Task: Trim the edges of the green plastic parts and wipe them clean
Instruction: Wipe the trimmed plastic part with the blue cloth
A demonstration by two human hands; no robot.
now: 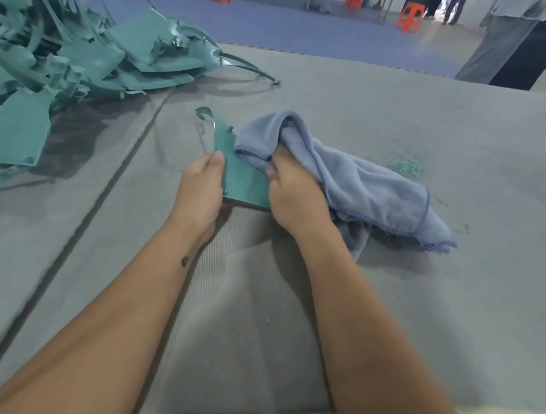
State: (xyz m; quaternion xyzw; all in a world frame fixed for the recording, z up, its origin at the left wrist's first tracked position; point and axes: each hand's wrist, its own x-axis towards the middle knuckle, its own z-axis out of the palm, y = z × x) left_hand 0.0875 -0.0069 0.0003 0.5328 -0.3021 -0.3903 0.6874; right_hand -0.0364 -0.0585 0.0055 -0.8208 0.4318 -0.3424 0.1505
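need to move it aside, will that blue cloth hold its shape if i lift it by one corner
Probably not: the blue-grey terry cloth lies in soft folds and drapes over the right hand, so it would likely hang limp. It looks light. Green plastic shavings nearby might cling to its nap.

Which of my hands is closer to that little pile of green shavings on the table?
Right. The right hand, gripping the blue cloth, sits just left of the shavings, with the cloth between them. The left hand holds the green part farther left.
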